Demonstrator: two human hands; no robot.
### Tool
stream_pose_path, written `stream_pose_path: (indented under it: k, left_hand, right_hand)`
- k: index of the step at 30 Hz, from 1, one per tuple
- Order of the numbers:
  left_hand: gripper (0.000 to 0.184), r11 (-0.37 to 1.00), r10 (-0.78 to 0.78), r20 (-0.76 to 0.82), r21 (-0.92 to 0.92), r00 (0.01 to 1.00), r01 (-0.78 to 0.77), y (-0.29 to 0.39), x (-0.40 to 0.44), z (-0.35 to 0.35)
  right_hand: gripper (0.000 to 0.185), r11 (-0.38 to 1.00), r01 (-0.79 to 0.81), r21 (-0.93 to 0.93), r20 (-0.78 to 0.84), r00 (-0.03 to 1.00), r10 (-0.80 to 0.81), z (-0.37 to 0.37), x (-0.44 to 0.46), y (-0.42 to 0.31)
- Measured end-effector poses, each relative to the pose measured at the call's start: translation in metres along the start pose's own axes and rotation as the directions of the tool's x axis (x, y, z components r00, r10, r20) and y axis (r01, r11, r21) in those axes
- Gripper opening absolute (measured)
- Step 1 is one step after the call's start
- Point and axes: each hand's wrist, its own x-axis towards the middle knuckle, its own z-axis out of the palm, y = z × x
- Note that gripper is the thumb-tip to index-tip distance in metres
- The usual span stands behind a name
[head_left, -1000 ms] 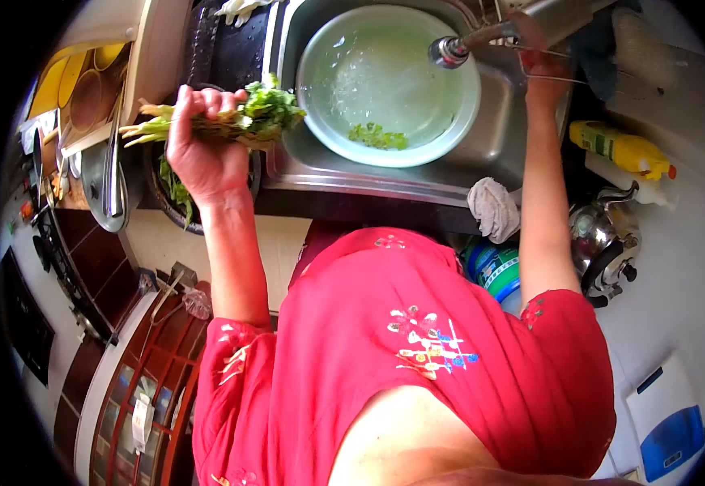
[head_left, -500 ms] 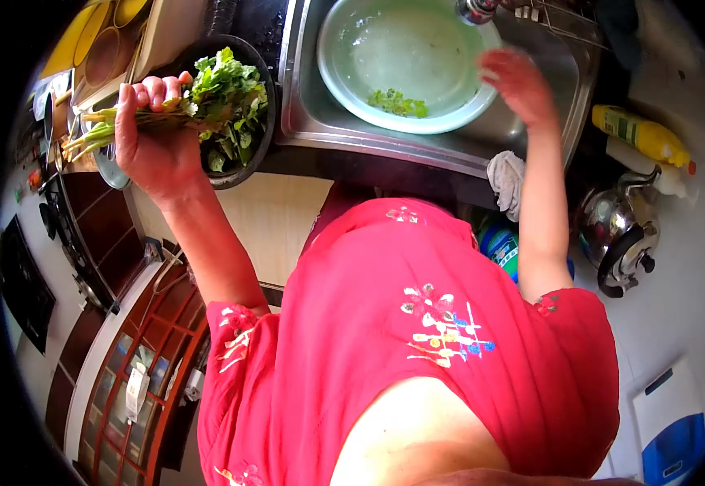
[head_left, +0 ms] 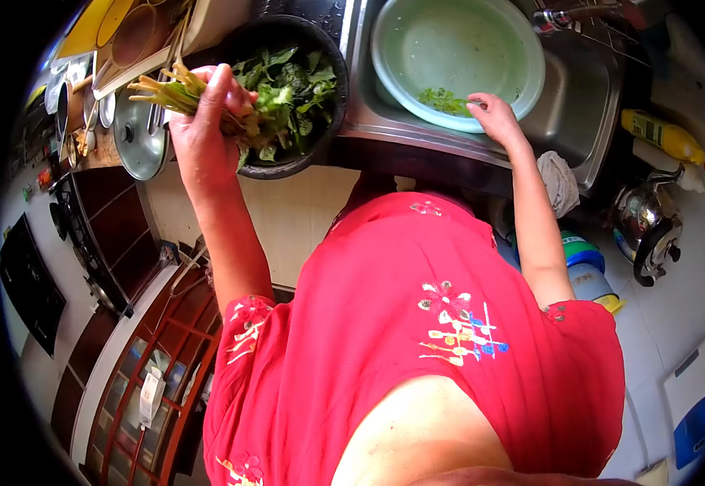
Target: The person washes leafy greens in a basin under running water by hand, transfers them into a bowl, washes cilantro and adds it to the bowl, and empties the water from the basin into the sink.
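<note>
My left hand [head_left: 210, 121] is closed around a bunch of leafy green herbs [head_left: 243, 125]. The cut pale stems stick out to the left, and the leaves hang over a black pot [head_left: 340, 77] that holds more dark green leaves [head_left: 296, 77]. At the near rim of a pale green basin [head_left: 540, 61] of water, my right hand [head_left: 498, 121] has its fingertips drawn together on the right edge of a small leafy sprig [head_left: 443, 101]. The sprig lies in the water by the rim.
The basin stands in a steel sink [head_left: 571, 101] with a tap [head_left: 551, 20] at its far side. A grey cloth [head_left: 559, 185] hangs over the front edge. To the right are a yellow bottle [head_left: 664, 136] and a steel kettle [head_left: 648, 219]. A glass lid [head_left: 138, 138] lies left.
My right hand has come down from the basin's right side to the sprig at the near rim. My left hand still grips the bunch over the pot. The whole view has shifted.
</note>
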Motion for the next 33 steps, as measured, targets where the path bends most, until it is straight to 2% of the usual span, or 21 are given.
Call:
stream_pose_path:
  k: [1,3,5,7,8,9,11,13,14,17,20,21,23,24,27,28,29,31,32,33]
  left_hand:
    - [0.008,0.998,-0.034,-0.02,0.045,0.999,0.035,0.001,-0.003,-0.001]
    - [0.009,0.988,-0.089,0.042,0.129,0.995,0.083,0.002,-0.005,-0.009]
    - [0.015,0.96,-0.144,0.026,0.245,0.989,0.134,-0.001,-0.005,-0.01]
    - [0.016,0.908,-0.173,0.104,0.402,0.979,0.118,-0.016,0.001,-0.013]
    - [0.017,0.841,-0.202,0.111,0.53,0.973,0.114,-0.027,0.006,-0.015]
    - [0.018,0.811,-0.231,0.114,0.571,0.966,0.127,-0.038,0.009,-0.013]
    - [0.023,0.692,-0.187,0.188,0.722,0.964,-0.007,-0.072,0.016,-0.016]
    - [0.033,0.574,-0.228,0.232,0.817,0.946,-0.062,-0.108,0.017,-0.027]
    - [0.036,0.446,-0.333,0.181,0.895,0.926,-0.014,-0.113,0.016,-0.028]
    - [0.04,0.394,-0.283,0.18,0.917,0.942,-0.057,-0.123,0.009,-0.031]
    - [0.047,0.481,-0.228,0.195,0.874,0.954,-0.064,-0.116,0.003,-0.026]
    - [0.047,0.438,-0.153,0.248,0.885,0.957,-0.159,-0.113,0.0,-0.025]
    - [0.046,0.437,-0.13,0.331,0.865,0.935,-0.246,-0.104,-0.004,-0.023]
    - [0.044,0.413,-0.067,0.367,0.857,0.928,-0.309,-0.098,-0.008,-0.019]
    - [0.034,0.389,0.08,0.443,0.811,0.893,-0.437,-0.063,-0.014,0.019]
    - [0.03,0.54,0.039,0.415,0.757,0.909,-0.369,-0.056,-0.016,0.035]
    - [0.026,0.673,-0.006,0.391,0.683,0.92,-0.286,-0.055,-0.018,0.05]
    - [0.019,0.87,-0.201,0.414,0.492,0.888,-0.033,-0.078,-0.02,0.076]
    - [0.024,0.901,-0.404,0.408,0.331,0.819,0.279,-0.101,-0.022,0.088]
    - [0.03,0.873,-0.487,0.395,0.193,0.779,0.448,-0.128,-0.026,0.1]
  right_hand:
    - [0.032,0.999,-0.045,0.011,0.001,0.999,0.045,0.002,0.001,-0.001]
    - [0.033,0.99,-0.134,0.035,0.008,0.991,0.134,0.004,0.003,-0.008]
    - [0.033,0.992,-0.12,0.043,-0.008,0.993,0.12,0.012,0.003,-0.014]
    - [0.032,0.988,-0.145,0.061,0.012,0.989,0.144,0.018,0.005,-0.021]
    - [0.032,0.989,-0.135,0.056,0.027,0.991,0.134,0.023,0.006,-0.022]
    - [0.032,0.991,-0.126,0.051,0.041,0.991,0.124,0.027,0.007,-0.023]
    - [0.032,0.991,-0.126,0.041,0.062,0.99,0.124,0.033,0.007,-0.026]
    - [0.032,0.989,-0.146,0.032,0.081,0.986,0.143,0.036,0.006,-0.03]
    - [0.032,0.986,-0.159,0.045,0.085,0.984,0.155,0.036,0.006,-0.028]
    - [0.033,0.98,-0.181,0.086,0.089,0.981,0.173,0.036,0.003,-0.02]
    - [0.033,0.975,-0.17,0.145,0.033,0.985,0.167,0.024,-0.004,-0.003]
    - [0.032,0.968,-0.193,0.163,-0.003,0.981,0.196,0.018,-0.006,0.006]
    - [0.032,0.952,-0.23,0.203,-0.067,0.966,0.248,0.007,-0.009,0.022]
    - [0.031,0.942,-0.234,0.241,-0.134,0.953,0.271,0.001,-0.011,0.029]
    - [0.029,0.78,-0.351,0.518,-0.186,0.844,0.503,-0.013,-0.013,0.059]
    - [0.028,0.664,-0.405,0.628,-0.142,0.779,0.61,-0.026,-0.018,0.044]
    - [0.029,0.593,-0.396,0.702,-0.14,0.739,0.659,-0.027,-0.018,0.053]
    - [0.032,0.439,-0.346,0.829,-0.121,0.656,0.745,-0.026,-0.015,0.067]
    - [0.04,0.304,-0.313,0.9,-0.059,0.604,0.795,-0.028,-0.016,0.066]
    - [0.049,0.196,-0.282,0.939,0.023,0.623,0.782,-0.021,-0.015,0.081]
